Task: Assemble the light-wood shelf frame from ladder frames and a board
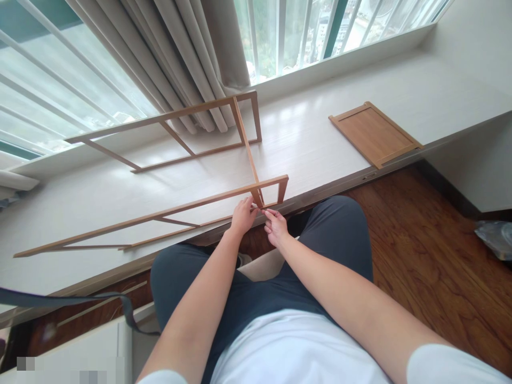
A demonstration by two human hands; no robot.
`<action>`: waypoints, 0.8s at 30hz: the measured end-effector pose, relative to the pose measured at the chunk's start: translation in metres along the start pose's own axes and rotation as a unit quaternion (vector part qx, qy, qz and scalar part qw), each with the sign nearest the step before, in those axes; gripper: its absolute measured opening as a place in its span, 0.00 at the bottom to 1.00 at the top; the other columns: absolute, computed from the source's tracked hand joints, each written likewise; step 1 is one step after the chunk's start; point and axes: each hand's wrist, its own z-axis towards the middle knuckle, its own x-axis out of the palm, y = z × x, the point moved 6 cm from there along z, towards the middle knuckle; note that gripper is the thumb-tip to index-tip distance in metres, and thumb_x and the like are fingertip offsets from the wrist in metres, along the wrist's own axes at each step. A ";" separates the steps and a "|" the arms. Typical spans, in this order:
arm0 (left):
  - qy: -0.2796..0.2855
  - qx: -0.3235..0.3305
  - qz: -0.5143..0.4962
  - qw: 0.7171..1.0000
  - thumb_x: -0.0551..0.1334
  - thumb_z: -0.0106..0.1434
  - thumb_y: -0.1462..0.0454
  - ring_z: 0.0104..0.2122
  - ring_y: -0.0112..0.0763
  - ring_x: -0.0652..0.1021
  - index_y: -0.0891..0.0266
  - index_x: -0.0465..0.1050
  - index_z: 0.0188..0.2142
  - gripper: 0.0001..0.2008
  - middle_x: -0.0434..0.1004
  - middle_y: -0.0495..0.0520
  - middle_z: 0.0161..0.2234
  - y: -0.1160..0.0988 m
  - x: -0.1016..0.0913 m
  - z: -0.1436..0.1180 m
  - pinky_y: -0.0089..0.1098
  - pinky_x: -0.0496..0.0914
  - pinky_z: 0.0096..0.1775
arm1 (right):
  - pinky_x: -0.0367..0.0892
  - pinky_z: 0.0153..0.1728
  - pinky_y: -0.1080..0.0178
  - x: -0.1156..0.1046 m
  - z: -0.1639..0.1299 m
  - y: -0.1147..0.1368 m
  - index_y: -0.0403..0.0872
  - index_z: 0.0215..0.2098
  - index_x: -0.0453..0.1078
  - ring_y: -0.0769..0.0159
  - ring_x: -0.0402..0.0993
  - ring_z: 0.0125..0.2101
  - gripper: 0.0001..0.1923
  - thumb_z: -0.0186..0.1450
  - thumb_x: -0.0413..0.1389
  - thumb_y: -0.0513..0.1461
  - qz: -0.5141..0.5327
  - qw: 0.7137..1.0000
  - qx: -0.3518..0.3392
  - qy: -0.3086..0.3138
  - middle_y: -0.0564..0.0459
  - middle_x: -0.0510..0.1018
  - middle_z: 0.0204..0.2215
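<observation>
Hands (pixel 260 218) pinch the near joint of the wooden frame (pixel 160 216), lying lengthwise along the sill

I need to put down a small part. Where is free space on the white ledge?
Bare ledge lies between the wooden frame and the flat wooden panel, and right of the panel. It is crowded at the frame joint, where left hand and right hand meet.

A flat wooden board (pixel 375 134) lies on the pale worktop (pixel 312 133), near its edge. Grey curtains (pixel 180 58) hang by the big window (pixel 304 26). The floor (pixel 432 256) is dark brown wood. A grey strap (pixel 80 300) hangs low on the left.
</observation>
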 end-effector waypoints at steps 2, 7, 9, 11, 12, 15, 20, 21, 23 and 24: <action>0.002 -0.004 -0.001 1.000 0.61 0.64 0.67 0.43 0.40 0.76 0.56 0.69 0.58 0.22 0.78 0.56 0.47 0.000 0.000 0.000 0.41 0.71 0.49 | 0.42 0.13 0.72 -0.001 0.001 -0.001 0.48 0.35 0.68 0.82 0.46 0.13 0.15 0.52 0.67 0.38 -0.009 1.000 0.003 -0.006 0.56 0.81 0.30; 0.001 -0.006 -0.008 1.000 0.62 0.63 0.66 0.43 0.40 0.77 0.56 0.69 0.58 0.23 0.78 0.56 0.47 0.003 0.001 0.001 0.41 0.71 0.48 | 0.42 0.12 0.72 -0.002 0.007 -0.004 0.47 0.33 0.69 0.81 0.47 0.13 0.14 0.52 0.67 0.38 -0.020 1.000 0.002 -0.016 0.57 0.79 0.26; 0.005 -0.009 -0.009 1.000 0.62 0.63 0.66 0.43 0.40 0.77 0.56 0.69 0.58 0.23 0.78 0.56 0.48 0.004 0.002 0.001 0.41 0.71 0.49 | 0.42 0.12 0.72 -0.002 0.009 -0.003 0.47 0.32 0.69 0.82 0.47 0.13 0.14 0.52 0.67 0.39 -0.024 1.000 -0.002 -0.017 0.56 0.79 0.27; 0.009 -0.013 -0.011 1.000 0.62 0.63 0.66 0.44 0.40 0.77 0.56 0.69 0.58 0.23 0.78 0.57 0.49 0.006 0.003 0.002 0.42 0.71 0.49 | 0.41 0.12 0.72 -0.002 0.011 -0.004 0.47 0.32 0.69 0.82 0.47 0.13 0.14 0.52 0.68 0.39 -0.030 0.999 -0.005 -0.016 0.56 0.79 0.26; 0.011 -0.017 -0.012 1.000 0.62 0.63 0.66 0.44 0.40 0.77 0.56 0.69 0.59 0.23 0.78 0.57 0.49 0.007 0.004 0.002 0.42 0.71 0.49 | 0.41 0.12 0.72 -0.001 0.012 -0.004 0.47 0.31 0.69 0.82 0.47 0.13 0.14 0.52 0.68 0.40 -0.034 0.999 -0.005 -0.014 0.57 0.79 0.26; 0.015 -0.022 -0.020 0.999 0.62 0.63 0.66 0.44 0.39 0.77 0.56 0.68 0.59 0.24 0.78 0.57 0.49 0.010 0.006 0.003 0.42 0.72 0.48 | 0.40 0.12 0.72 -0.001 0.013 -0.005 0.46 0.31 0.70 0.82 0.47 0.12 0.14 0.52 0.68 0.40 -0.045 0.999 -0.006 -0.010 0.58 0.77 0.24; 0.020 -0.017 -0.039 0.999 0.63 0.62 0.67 0.42 0.38 0.78 0.56 0.69 0.58 0.24 0.80 0.56 0.46 0.012 0.007 0.007 0.41 0.72 0.47 | 0.40 0.12 0.72 0.000 0.012 -0.004 0.46 0.32 0.68 0.82 0.46 0.12 0.14 0.54 0.68 0.42 -0.063 0.998 -0.008 -0.011 0.59 0.75 0.22; 0.023 -0.018 -0.041 0.999 0.63 0.62 0.67 0.41 0.38 0.78 0.56 0.69 0.58 0.24 0.80 0.56 0.45 0.013 0.007 0.007 0.41 0.72 0.47 | 0.39 0.12 0.72 0.000 0.012 -0.004 0.46 0.32 0.68 0.82 0.46 0.12 0.14 0.55 0.67 0.43 -0.067 0.998 -0.008 -0.012 0.60 0.74 0.22; 0.028 -0.024 -0.047 0.998 0.64 0.62 0.67 0.41 0.38 0.78 0.57 0.69 0.58 0.24 0.80 0.56 0.43 0.014 0.006 0.008 0.41 0.72 0.47 | 0.40 0.12 0.72 0.000 0.011 -0.003 0.47 0.31 0.67 0.81 0.46 0.12 0.13 0.58 0.66 0.43 -0.076 0.997 -0.009 -0.015 0.61 0.72 0.20; 0.030 -0.027 -0.049 0.998 0.64 0.62 0.67 0.41 0.38 0.78 0.57 0.69 0.58 0.24 0.81 0.56 0.43 0.014 0.006 0.008 0.41 0.73 0.47 | 0.40 0.12 0.72 0.000 0.011 -0.003 0.47 0.30 0.66 0.81 0.45 0.12 0.13 0.59 0.65 0.44 -0.080 0.997 -0.010 -0.017 0.62 0.71 0.20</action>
